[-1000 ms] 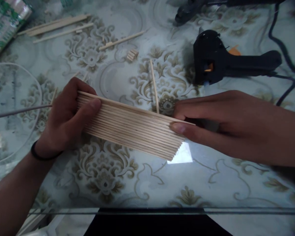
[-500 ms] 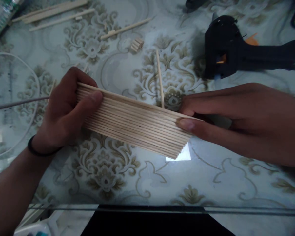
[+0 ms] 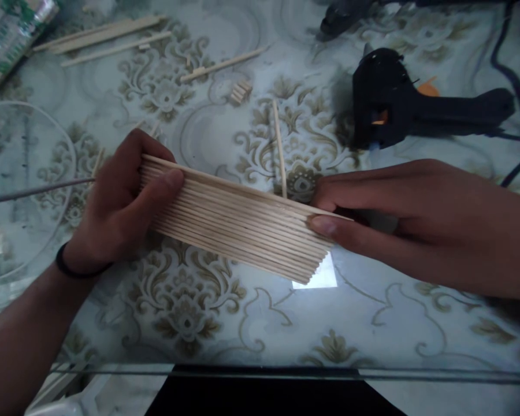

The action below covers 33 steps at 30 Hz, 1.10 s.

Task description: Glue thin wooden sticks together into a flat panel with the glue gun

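Note:
A flat panel of thin wooden sticks (image 3: 238,225), laid side by side, is held above the table and slopes down to the right. Its right end is cut at a slant with a stepped edge. My left hand (image 3: 121,196) grips the left end, thumb on top and fingers underneath. At the upper right corner my right hand (image 3: 407,225) pinches the panel, its thumb on the face near the top stick and its other fingers behind. Just beyond the top edge lies a single loose stick (image 3: 279,147), its near end partly hidden by the panel.
A black glue gun (image 3: 381,104) lies at the right, with a dark cable (image 3: 513,81) beyond it. Several sticks (image 3: 112,34) and a small cluster of short stick pieces (image 3: 241,91) lie toward the back. A white cable (image 3: 71,144) loops at left. The glass table edge (image 3: 112,368) runs in front.
The view has shifted slightly, so the table's things appear a little lower. Both hands keep the same hold on the stick panel.

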Tool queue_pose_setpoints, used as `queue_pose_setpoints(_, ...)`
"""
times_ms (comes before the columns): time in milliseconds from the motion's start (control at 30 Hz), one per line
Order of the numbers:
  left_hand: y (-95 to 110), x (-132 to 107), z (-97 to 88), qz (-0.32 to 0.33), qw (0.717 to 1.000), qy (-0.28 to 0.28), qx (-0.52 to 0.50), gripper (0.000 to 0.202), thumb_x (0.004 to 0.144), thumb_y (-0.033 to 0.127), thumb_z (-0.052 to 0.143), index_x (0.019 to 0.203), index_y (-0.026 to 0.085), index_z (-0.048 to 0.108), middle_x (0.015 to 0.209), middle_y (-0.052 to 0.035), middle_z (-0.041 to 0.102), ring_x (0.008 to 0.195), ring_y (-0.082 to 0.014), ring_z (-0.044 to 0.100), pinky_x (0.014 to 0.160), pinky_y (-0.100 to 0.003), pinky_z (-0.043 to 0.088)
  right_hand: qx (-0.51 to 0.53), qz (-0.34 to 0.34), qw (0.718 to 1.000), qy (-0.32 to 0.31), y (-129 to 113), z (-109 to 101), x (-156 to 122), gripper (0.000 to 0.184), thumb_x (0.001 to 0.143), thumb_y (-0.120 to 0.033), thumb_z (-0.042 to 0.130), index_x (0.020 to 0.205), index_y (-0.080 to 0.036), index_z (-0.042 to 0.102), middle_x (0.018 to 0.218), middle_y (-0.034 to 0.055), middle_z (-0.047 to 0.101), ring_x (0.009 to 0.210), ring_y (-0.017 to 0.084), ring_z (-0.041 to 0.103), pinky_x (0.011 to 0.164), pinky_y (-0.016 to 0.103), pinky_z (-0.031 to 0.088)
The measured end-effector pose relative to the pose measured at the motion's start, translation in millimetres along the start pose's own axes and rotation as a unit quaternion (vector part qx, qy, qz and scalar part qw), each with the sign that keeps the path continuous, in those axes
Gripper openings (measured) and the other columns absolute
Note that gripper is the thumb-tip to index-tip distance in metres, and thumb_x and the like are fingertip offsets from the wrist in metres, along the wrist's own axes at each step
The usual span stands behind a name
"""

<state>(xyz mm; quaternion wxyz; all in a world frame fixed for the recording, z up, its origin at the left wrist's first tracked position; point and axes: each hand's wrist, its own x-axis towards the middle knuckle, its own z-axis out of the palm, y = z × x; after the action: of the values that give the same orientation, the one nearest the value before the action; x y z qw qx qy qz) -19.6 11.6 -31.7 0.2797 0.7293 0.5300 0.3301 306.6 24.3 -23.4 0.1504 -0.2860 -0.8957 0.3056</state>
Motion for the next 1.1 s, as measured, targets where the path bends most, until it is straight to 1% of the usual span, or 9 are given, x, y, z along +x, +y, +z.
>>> queue_pose_setpoints(100,2.2,-1.1,-1.5,-0.025,1.0,-0.015,-0.012,0.043,0.096,0.062,0.07,0.096,0.02,0.062,0.072,0.004,0.054,0.059,-0.008,0.046,0.053,-0.022,0.033,0.026,0.007,1.0,-0.007,-1.8,-1.3,2.0,0.047,0.108,-0.038,0.046,0.069,-0.013,0.053,0.061,-0.0034,0.046,0.051,-0.003,0.041,0.052,0.015,0.034)
queue_pose_setpoints(200,7.1,-2.2,-3.6,-0.061,0.998,-0.027,-0.008,0.029,0.099,0.048,0.07,0.096,0.02,0.062,0.072,0.0036,0.055,0.061,-0.0093,0.046,0.054,-0.025,0.034,0.046,0.034,0.998,-0.017,-2.3,-2.2,1.9,0.05,0.108,-0.042,0.045,0.068,-0.013,0.052,0.062,-0.0021,0.047,0.053,-0.001,0.042,0.053,0.017,0.033)
queue_pose_setpoints(267,9.1,-2.8,-5.0,-0.076,0.997,-0.032,-0.005,0.024,0.099,0.044,0.068,0.095,0.021,0.063,0.072,0.0035,0.054,0.062,-0.0102,0.046,0.054,-0.026,0.034,0.062,0.043,0.997,-0.02,-1.5,-1.4,1.1,0.05,0.108,-0.043,0.046,0.069,-0.013,0.052,0.063,-0.0017,0.047,0.055,0.0,0.042,0.055,0.018,0.033)
queue_pose_setpoints(367,9.2,-3.3,-6.8,-0.086,0.995,-0.042,0.001,0.024,0.1,0.045,0.065,0.097,0.022,0.063,0.073,0.003,0.056,0.063,-0.0115,0.047,0.055,-0.027,0.036,0.091,0.046,0.995,-0.025,-0.2,0.9,0.5,0.049,0.108,-0.045,0.046,0.072,-0.013,0.053,0.065,-0.0013,0.049,0.058,0.001,0.043,0.057,0.018,0.032)
queue_pose_setpoints(533,8.5,-4.2,-8.8,-0.105,0.993,-0.052,0.013,0.026,0.1,0.051,0.062,0.097,0.025,0.062,0.073,0.0027,0.058,0.064,-0.0136,0.049,0.056,-0.029,0.038,0.098,0.065,0.992,-0.034,-1.5,0.4,1.3,0.051,0.107,-0.049,0.045,0.072,-0.013,0.051,0.066,0.0,0.049,0.06,0.003,0.042,0.06,0.02,0.031)
queue_pose_setpoints(700,8.3,-5.2,-10.6,-0.13,0.989,-0.062,0.033,0.028,0.1,0.055,0.06,0.1,0.027,0.062,0.075,0.002,0.059,0.065,-0.0158,0.052,0.056,-0.029,0.041,0.106,0.06,0.992,-0.032,-4.0,-0.7,3.6,0.05,0.108,-0.046,0.044,0.072,-0.013,0.05,0.068,-0.0001,0.051,0.061,0.002,0.043,0.061,0.018,0.032)
queue_pose_setpoints(833,9.5,-4.3,-11.4,-0.137,0.988,-0.065,0.029,0.031,0.099,0.058,0.059,0.097,0.026,0.062,0.074,0.0015,0.059,0.064,-0.0167,0.053,0.056,-0.03,0.043,0.115,0.058,0.991,-0.026,-3.0,0.8,4.1,0.048,0.107,-0.044,0.046,0.072,-0.012,0.051,0.069,-0.0003,0.051,0.062,0.001,0.044,0.061,0.016,0.032)
queue_pose_setpoints(967,12.8,-3.6,-11.0,-0.142,0.987,-0.072,0.011,0.031,0.1,0.056,0.06,0.096,0.025,0.062,0.071,0.002,0.058,0.061,-0.0157,0.052,0.053,-0.029,0.042,0.119,0.057,0.991,-0.029,-1.2,1.7,3.1,0.047,0.107,-0.044,0.048,0.073,-0.012,0.051,0.069,-0.0004,0.051,0.063,0.001,0.045,0.062,0.016,0.033)
queue_pose_setpoints(1100,13.9,-3.1,-10.6,-0.131,0.989,-0.067,0.011,0.032,0.1,0.055,0.06,0.095,0.024,0.061,0.069,0.0032,0.056,0.059,-0.0135,0.05,0.051,-0.027,0.039,0.123,0.055,0.991,-0.027,0.0,1.9,2.4,0.047,0.107,-0.046,0.046,0.074,-0.013,0.051,0.07,-0.0004,0.051,0.064,0.002,0.045,0.062,0.017,0.033)
